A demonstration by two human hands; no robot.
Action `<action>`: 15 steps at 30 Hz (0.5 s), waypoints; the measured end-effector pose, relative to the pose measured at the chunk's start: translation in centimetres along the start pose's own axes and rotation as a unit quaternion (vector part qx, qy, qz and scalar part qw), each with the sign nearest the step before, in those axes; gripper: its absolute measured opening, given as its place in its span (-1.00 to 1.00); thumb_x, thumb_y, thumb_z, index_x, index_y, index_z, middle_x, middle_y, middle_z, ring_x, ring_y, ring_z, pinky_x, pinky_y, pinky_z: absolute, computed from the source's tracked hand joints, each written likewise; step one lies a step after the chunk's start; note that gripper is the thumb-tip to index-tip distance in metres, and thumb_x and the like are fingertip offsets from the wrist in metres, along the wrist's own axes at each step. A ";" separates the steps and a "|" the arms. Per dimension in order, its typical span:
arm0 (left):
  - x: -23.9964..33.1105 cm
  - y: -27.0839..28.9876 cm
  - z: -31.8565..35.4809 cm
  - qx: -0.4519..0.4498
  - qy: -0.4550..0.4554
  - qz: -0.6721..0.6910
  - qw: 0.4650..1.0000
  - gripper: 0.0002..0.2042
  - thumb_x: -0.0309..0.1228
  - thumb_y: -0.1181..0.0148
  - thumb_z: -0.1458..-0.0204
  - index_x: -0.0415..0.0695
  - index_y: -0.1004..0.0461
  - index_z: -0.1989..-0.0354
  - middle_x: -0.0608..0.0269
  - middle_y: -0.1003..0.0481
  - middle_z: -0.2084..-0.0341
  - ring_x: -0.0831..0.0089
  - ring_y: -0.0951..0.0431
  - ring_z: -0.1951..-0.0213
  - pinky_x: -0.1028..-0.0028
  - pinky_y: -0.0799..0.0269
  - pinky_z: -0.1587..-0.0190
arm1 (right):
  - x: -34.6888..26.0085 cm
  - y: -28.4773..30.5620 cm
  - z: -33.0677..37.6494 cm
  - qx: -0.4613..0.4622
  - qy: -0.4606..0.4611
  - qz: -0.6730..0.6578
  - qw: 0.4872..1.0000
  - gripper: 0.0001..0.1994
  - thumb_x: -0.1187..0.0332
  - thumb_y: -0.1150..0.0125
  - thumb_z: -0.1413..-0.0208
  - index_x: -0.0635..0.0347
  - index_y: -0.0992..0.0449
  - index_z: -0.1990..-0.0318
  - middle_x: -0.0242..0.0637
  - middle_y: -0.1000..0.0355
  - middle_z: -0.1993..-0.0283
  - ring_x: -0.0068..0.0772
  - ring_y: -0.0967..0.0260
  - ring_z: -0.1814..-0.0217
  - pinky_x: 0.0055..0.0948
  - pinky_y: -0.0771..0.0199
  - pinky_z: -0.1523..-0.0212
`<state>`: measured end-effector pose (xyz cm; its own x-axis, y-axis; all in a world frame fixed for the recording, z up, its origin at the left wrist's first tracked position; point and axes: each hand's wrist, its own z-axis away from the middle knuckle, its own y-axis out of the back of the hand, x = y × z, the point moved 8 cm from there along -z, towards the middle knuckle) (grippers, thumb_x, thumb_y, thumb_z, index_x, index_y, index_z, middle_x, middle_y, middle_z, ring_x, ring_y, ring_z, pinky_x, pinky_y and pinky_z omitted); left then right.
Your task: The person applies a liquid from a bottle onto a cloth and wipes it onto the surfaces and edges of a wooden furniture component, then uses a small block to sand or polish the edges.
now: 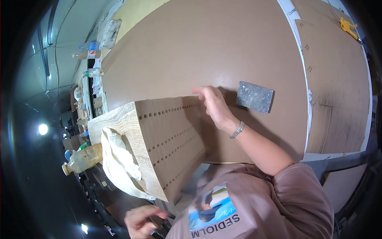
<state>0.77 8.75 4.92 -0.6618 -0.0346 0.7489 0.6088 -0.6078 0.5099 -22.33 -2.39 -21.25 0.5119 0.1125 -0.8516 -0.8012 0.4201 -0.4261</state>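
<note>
A pale wood-grain piece (113,119), which may be a stack of boards, stands at the near left of the brown table. Its side facing right carries several rows of round holes. My right hand (215,104), with a metal-banded watch (238,130) on its wrist, is at the far end of that side. Its fingers stretch leftward; whether they touch the wood I cannot tell. My left hand (144,221) hangs off the near corner, fingers loosely curved and apart, nothing visible in it. A crumpled white cloth (113,163) lies over the wood's left end.
Right of my right hand lies a dark grey rectangular block (254,96) on the brown tabletop (191,47). A bottle with yellowish contents (85,158) is beside the cloth. Other plastic bottles (87,54) line the far left edge. A yellow air blow gun (348,28) lies far right.
</note>
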 end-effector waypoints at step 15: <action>-1.5 3.7 -9.4 0.188 -0.196 -0.443 0.855 -0.60 -0.50 0.11 -0.10 -0.33 -0.30 -0.14 -0.12 -0.26 -0.10 0.02 -0.27 -0.17 0.19 -0.17 -0.22 | -0.2 -3.5 2.2 -0.087 -0.152 -0.341 0.924 -0.79 0.46 0.06 -0.25 0.28 -0.52 0.11 -0.42 -0.40 0.31 -0.67 -0.29 0.41 -0.61 -0.34 0.36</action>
<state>-0.08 -0.89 1.72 -0.7827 0.6207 0.0458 0.0915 0.0420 0.9949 -18.94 -1.87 -18.97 0.9581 0.1338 -0.2532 -0.2843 0.3382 -0.8971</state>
